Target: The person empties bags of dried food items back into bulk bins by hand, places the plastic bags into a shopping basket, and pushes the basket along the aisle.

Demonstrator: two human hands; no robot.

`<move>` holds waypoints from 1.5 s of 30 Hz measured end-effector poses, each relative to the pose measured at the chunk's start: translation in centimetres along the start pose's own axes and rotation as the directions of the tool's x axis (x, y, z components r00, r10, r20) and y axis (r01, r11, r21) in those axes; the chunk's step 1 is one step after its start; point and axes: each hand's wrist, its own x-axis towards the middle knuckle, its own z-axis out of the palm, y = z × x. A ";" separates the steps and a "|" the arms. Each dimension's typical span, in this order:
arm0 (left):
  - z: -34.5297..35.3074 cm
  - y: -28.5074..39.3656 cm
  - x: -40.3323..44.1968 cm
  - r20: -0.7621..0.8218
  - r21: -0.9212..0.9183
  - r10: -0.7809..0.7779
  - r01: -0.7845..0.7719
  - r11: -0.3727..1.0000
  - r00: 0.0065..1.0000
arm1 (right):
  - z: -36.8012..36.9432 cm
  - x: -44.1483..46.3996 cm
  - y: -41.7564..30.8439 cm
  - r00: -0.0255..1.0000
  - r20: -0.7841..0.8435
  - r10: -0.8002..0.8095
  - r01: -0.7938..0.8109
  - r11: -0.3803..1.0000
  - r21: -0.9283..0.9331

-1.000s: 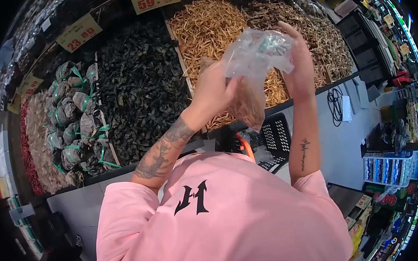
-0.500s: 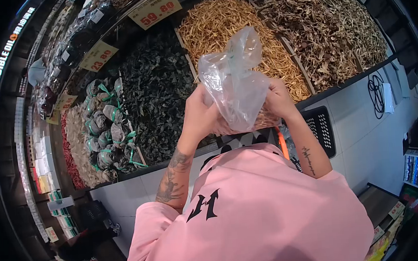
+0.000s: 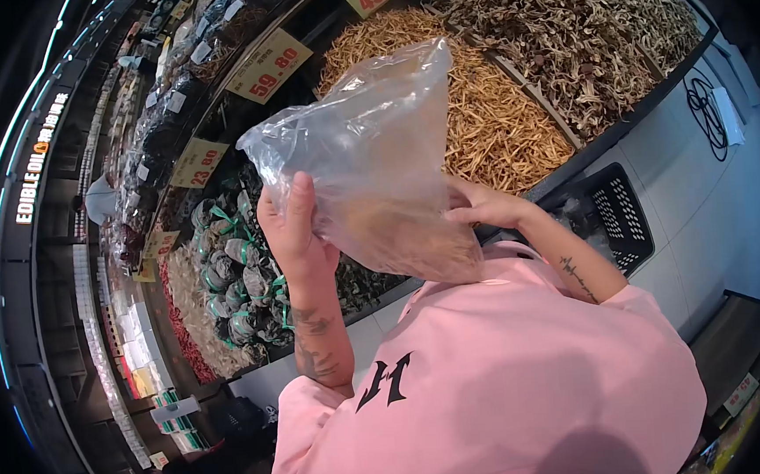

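Note:
A clear plastic bag (image 3: 373,140) hangs wide in front of my chest, with brownish dried food in its lower part. My left hand (image 3: 296,230) holds the bag's left side, thumb up against the plastic. On the right, my right hand (image 3: 483,205) pinches the side of the bag, low down near the contents. Behind the bag lie yellow dried strips (image 3: 505,136) in a bin.
Brown dried strips (image 3: 578,38) fill the bin at the upper right. Tied dark bundles (image 3: 240,273) lie at the left, under price signs (image 3: 269,66). A black basket (image 3: 621,216) stands below the bins at the right.
The bag has gone from bunched at the top to spread open, and tilts to the left. My left hand has moved left and up its side. The camera view has turned.

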 end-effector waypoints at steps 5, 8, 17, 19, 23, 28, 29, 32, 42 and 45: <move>3.0 -1.4 7.3 0.036 0.276 0.044 -0.052 0.960 0.998 | 0.4 0.7 -1.2 0.935 -0.045 0.352 -0.312 0.875 0.370; 2.1 -6.9 13.3 0.385 0.417 0.115 -0.284 0.863 0.916 | -2.1 1.6 -0.1 0.758 -0.633 0.160 -0.182 0.983 0.031; -19.1 -18.0 9.5 0.108 0.933 -0.289 0.003 0.360 0.951 | 0.7 -0.5 0.7 0.718 -0.696 -0.021 -0.580 0.535 -0.614; -19.7 -18.3 6.9 0.117 0.951 -0.425 0.021 0.307 0.898 | 2.9 0.4 1.7 0.754 -0.656 0.020 -0.585 0.473 -0.658; -21.1 -22.2 5.0 0.226 0.939 -0.371 -0.101 0.328 0.901 | 4.8 2.9 1.5 0.835 -0.506 0.216 -0.549 0.380 -0.744; -20.5 -24.9 5.6 0.253 0.947 -0.223 -0.194 0.255 0.942 | 6.1 4.8 3.6 0.894 -0.332 0.301 -0.415 0.278 -0.866; -20.6 -24.9 5.8 0.222 0.955 -0.182 -0.175 0.240 0.958 | 6.2 5.0 3.9 0.900 -0.321 0.294 -0.403 0.289 -0.868; -20.3 -24.0 6.7 0.235 0.941 -0.138 -0.189 0.279 0.962 | 6.8 5.9 5.0 0.882 -0.365 0.298 -0.464 0.407 -0.787; -19.6 -22.4 7.1 0.265 0.879 -0.084 -0.205 0.429 0.961 | 5.3 6.2 4.1 0.893 -0.422 0.159 -0.310 0.896 -0.318; -20.3 -22.6 7.4 0.281 0.905 -0.118 -0.223 0.362 0.952 | 4.1 7.2 1.2 0.911 -0.405 0.080 -0.118 0.990 -0.070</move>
